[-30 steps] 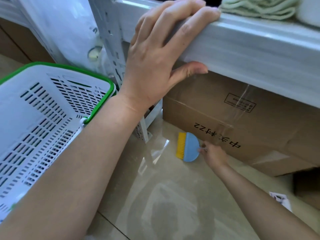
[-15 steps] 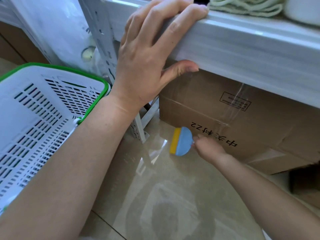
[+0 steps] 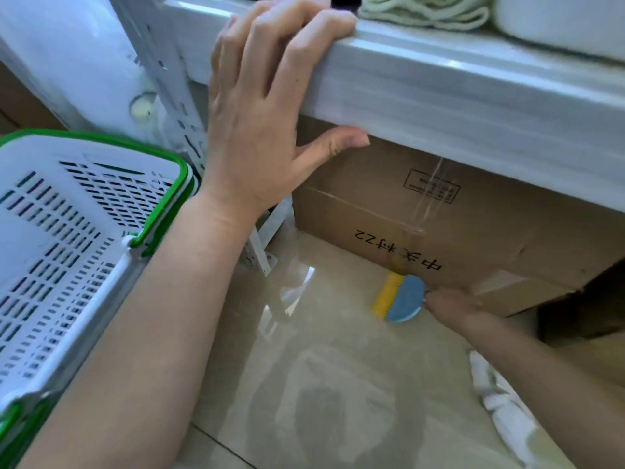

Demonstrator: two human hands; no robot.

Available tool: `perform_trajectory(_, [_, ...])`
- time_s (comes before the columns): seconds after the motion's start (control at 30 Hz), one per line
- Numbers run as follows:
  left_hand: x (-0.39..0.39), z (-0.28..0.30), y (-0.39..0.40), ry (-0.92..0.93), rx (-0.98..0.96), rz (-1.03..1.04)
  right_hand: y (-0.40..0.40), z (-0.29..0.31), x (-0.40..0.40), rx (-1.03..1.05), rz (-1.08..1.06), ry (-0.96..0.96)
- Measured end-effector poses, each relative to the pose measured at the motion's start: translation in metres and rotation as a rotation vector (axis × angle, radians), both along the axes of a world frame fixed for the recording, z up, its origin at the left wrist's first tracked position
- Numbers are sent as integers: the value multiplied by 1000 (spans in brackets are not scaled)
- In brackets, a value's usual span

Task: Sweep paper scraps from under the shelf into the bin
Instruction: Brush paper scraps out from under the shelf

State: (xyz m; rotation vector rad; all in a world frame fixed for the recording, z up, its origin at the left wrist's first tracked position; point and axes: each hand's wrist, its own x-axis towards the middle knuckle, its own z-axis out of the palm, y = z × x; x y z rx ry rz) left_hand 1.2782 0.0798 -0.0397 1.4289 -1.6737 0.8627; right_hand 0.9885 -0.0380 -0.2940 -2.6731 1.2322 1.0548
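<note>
My left hand (image 3: 267, 106) grips the front edge of the white shelf (image 3: 473, 96), fingers curled over the top and thumb underneath. Low on the floor, my right hand (image 3: 451, 304) holds a small blue brush (image 3: 404, 299) with yellow bristles, its bristle edge on the tiles right in front of a cardboard box (image 3: 422, 211) under the shelf. A white bin with a green rim (image 3: 67, 231) stands at the left. A white crumpled paper scrap (image 3: 500, 401) lies on the floor beside my right forearm.
The shelf's perforated white upright (image 3: 176, 106) and foot bracket (image 3: 262, 245) stand between bin and box. More cardboard (image 3: 581, 309) sits at the right. Pale folded cloth (image 3: 426, 10) lies on the shelf. Glossy beige tiles (image 3: 321, 367) cover the floor.
My right hand has drawn the brush to the right and back along the front of the box. The white scrap has come into view beside my forearm. My left hand keeps its grip.
</note>
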Motion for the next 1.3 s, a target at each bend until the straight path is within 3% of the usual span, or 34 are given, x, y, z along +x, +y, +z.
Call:
perform_trajectory(0.2, [-27, 2, 2, 16, -27, -78, -1, 31, -33, 6, -84, -66])
perform_trajectory(0.33, [-46, 2, -2, 7, -21, -136, 13, 37, 16, 28, -74, -211])
perform_trajectory(0.5, [-47, 0, -5, -4, -63, -145, 25, 15, 57, -32, -51, -134])
perform_trajectory(0.8, [-81, 0, -14, 35, -59, -131, 17, 22, -96, -41, -177, 25])
perform_trajectory(1.0, [-98, -4, -20, 19, -101, -140, 37, 35, -150, -16, -253, 170])
perform_trajectory(1.13, [-99, -1, -17, 24, -89, -132, 42, 36, -173, -31, -275, 155])
perform_trajectory(1.3, [-116, 4, -5, 5, -41, -139, 46, 53, -139, -119, -108, -22])
